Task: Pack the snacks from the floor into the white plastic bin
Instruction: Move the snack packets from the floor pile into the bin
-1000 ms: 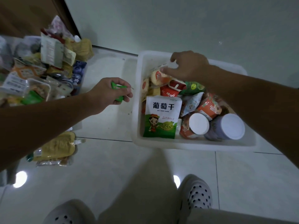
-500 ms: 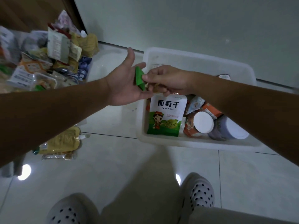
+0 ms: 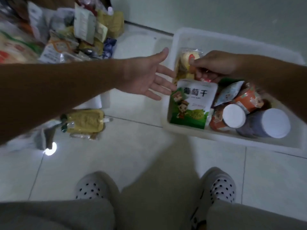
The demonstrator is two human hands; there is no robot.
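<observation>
Left hand [image 3: 149, 77] spread, empty, beside bin [image 3: 232, 138]. Right hand [image 3: 216, 63] curled among packets [image 3: 194, 103]; I can't read its grip. Floor pile [image 3: 79, 30] blurred.

Left hand [image 3: 146, 77] flat, palm up, beside white bin [image 3: 232, 41]; right hand [image 3: 216, 63] curled over snacks [image 3: 194, 103] inside.

Floor [image 3: 149, 163] — bin [image 3: 232, 141], snack pile [image 3: 74, 39]

Left hand [image 3: 146, 78] palm-up, fingers spread; right hand [image 3: 216, 64] beside it, fingers curled.
</observation>
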